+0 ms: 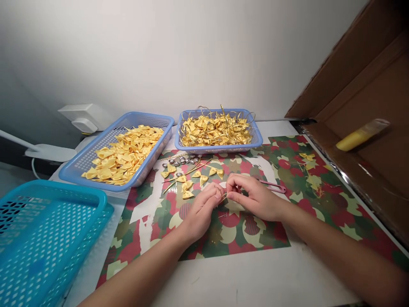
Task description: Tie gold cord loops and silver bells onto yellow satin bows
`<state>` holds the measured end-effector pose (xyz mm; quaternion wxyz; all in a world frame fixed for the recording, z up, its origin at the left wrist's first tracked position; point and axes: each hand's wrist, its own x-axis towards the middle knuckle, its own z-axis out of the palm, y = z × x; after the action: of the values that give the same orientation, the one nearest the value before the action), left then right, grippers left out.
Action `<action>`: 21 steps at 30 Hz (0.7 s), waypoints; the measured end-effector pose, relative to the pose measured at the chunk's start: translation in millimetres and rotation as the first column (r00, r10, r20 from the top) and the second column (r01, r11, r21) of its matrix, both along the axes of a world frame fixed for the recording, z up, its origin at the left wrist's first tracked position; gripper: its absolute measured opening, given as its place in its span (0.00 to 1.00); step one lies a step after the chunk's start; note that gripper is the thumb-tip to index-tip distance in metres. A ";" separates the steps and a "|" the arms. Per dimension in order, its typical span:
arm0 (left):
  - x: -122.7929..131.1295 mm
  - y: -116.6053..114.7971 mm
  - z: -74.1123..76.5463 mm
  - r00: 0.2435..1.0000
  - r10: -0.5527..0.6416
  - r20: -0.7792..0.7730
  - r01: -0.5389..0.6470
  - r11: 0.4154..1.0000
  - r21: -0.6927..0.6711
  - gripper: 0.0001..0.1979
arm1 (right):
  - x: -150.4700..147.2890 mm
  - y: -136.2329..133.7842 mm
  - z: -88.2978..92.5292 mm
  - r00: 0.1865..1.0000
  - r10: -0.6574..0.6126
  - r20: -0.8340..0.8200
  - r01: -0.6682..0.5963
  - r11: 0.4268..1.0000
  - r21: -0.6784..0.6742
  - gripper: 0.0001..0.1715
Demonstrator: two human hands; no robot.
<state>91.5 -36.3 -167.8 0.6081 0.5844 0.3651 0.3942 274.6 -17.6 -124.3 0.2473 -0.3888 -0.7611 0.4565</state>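
My left hand (pixel 204 207) and my right hand (pixel 251 197) meet over the patterned sheet, fingers of both closed in a pinch. A thin gold cord (pixel 225 195) shows in the small gap between the fingertips; most of it is hidden. Just beyond my hands lie several loose yellow ribbon bows (pixel 200 177), several gold cords (pixel 180 178) and a cluster of small silvery round pieces (pixel 182 160). Partly behind my right hand is a pink-handled tool (pixel 275 186), its other end covered.
A blue basket (pixel 137 184) of yellow bows stands at left. Another blue basket (pixel 220 149), at the back, holds bows with gold cords. A teal basket (pixel 64 187) sits at front left. Cardboard (pixel 358 81) walls the right side, with a yellow-filled tube (pixel 361 135) against it.
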 end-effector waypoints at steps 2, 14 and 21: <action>0.3 -0.4 2.8 0.999 -0.016 -0.029 0.017 0.999 0.029 0.16 | -1.8 -1.8 0.0 1.000 -0.011 0.010 0.010 0.999 0.036 0.07; 1.2 -4.9 6.3 0.994 -0.084 -0.065 0.091 0.990 0.106 0.15 | -8.6 -4.5 -4.0 0.997 -0.071 -0.005 0.070 0.997 -0.020 0.08; -0.1 -1.8 8.3 0.986 -0.114 -0.118 0.124 0.989 0.085 0.11 | -12.2 -6.9 -11.1 0.981 -0.174 -0.086 0.176 0.984 0.017 0.05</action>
<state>91.4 -38.1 -159.5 0.5814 0.6540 0.3446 0.3399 262.5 -24.4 -135.4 0.3232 -0.4316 -0.7185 0.4394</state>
